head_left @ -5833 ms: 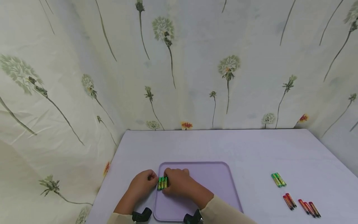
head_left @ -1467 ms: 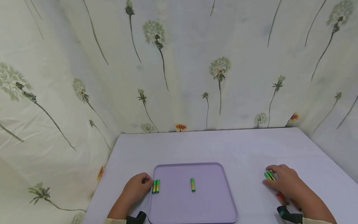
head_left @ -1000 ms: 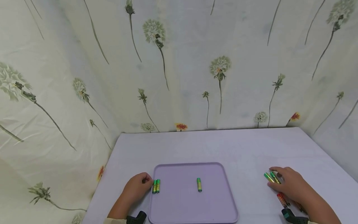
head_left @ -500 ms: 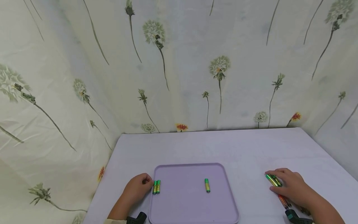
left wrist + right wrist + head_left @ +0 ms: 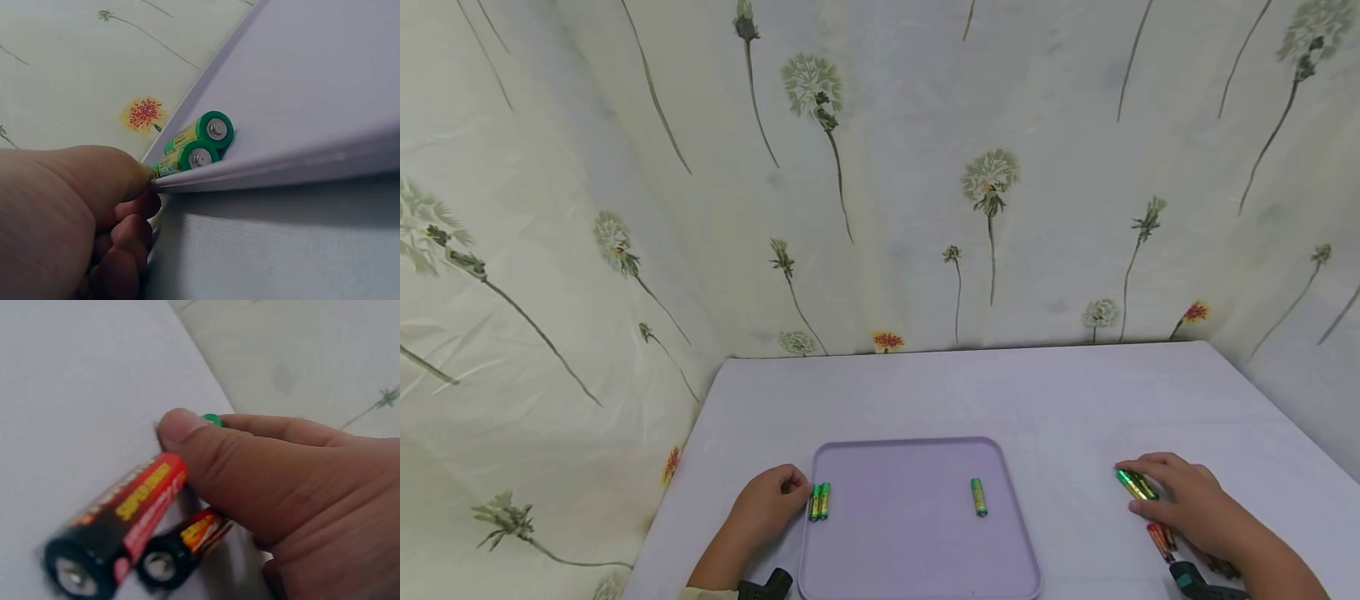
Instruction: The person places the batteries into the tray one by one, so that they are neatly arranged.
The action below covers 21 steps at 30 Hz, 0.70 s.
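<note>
My left hand [image 5: 769,502] pinches the left rim of the purple tray [image 5: 917,558]; in the left wrist view the thumb lies on the rim, the other fingers curled below. Right beside it, two green-and-yellow batteries [image 5: 820,502] lie side by side inside the tray. A single green battery [image 5: 979,497] lies near the tray's right side. Off to the right on the table, my right hand [image 5: 1198,506] holds a pair of green batteries [image 5: 1137,484] between thumb and fingers. In the right wrist view the hand covers all but one green end [image 5: 214,419].
Red-and-black batteries [image 5: 1159,540] lie on the table just under my right hand and wrist, some partly hidden by the wrist camera [image 5: 1198,583]. A flower-printed cloth [image 5: 917,208] stands behind the white table [image 5: 970,392].
My right hand went from the tray's left side to the green pair on the right and now holds it. The single battery rolled rightward across the tray. My left hand stayed at the rim.
</note>
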Each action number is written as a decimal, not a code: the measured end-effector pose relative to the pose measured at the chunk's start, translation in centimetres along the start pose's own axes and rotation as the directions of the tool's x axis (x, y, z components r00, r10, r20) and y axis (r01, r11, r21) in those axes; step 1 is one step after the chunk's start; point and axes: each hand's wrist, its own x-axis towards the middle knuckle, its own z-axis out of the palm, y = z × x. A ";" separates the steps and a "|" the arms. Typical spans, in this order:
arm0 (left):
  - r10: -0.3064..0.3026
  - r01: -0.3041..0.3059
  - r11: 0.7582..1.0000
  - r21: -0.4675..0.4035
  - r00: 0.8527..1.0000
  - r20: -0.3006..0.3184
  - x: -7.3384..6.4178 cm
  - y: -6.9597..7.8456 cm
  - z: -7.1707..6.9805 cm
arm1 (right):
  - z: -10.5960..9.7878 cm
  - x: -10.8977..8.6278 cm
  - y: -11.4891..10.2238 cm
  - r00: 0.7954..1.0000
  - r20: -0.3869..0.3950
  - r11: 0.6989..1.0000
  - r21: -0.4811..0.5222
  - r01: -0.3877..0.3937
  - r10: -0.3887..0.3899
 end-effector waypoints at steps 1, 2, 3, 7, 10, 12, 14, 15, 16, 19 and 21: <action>0.006 -0.006 1.000 0.002 1.000 0.000 0.0 0.0 0.0 | 0.0 0.1 0.0 1.000 -0.006 1.000 0.002 -0.008 0.008; 0.003 -0.003 1.000 0.000 1.000 0.001 0.0 0.0 0.0 | 0.1 0.1 0.0 1.000 -0.015 1.000 0.000 -0.015 0.015; 0.001 -0.001 1.000 -0.001 1.000 0.001 0.0 -0.1 0.0 | 0.1 0.2 -0.1 0.999 -0.025 1.000 0.000 -0.021 0.021; 0.003 -0.003 1.000 -0.006 1.000 0.002 -0.1 -0.1 0.0 | 0.2 0.3 -0.3 0.998 -0.050 0.999 -0.005 -0.039 0.038; -0.006 0.006 1.000 -0.022 1.000 0.010 -0.1 -0.1 0.1 | 0.1 0.5 -0.5 0.998 -0.027 0.998 -0.001 -0.062 0.062; -0.008 0.009 0.999 -0.033 1.000 0.014 -0.1 -0.1 0.2 | 0.0 0.6 -0.5 0.997 -0.008 0.997 0.001 -0.080 0.080; -0.014 0.015 0.999 -0.036 1.000 0.016 0.0 -0.2 0.2 | 0.0 0.7 -0.5 0.996 0.001 0.996 0.001 -0.091 0.091; -0.015 0.016 0.999 -0.035 1.000 0.016 0.0 -0.2 0.3 | -0.1 0.8 -0.5 0.996 0.001 0.996 0.003 -0.094 0.094; -0.018 0.018 0.999 -0.033 1.000 0.014 0.0 -0.1 0.3 | -0.2 0.9 -0.5 0.996 0.002 0.996 0.006 -0.093 0.093; -0.024 0.024 0.999 -0.025 1.000 0.010 0.1 -0.1 0.3 | -0.4 1.3 -0.5 0.995 0.002 0.994 0.026 -0.102 0.102; -0.028 0.028 0.999 -0.022 1.000 0.007 0.0 -0.1 0.2 | -0.6 1.6 -0.6 0.993 0.006 0.993 0.041 -0.115 0.114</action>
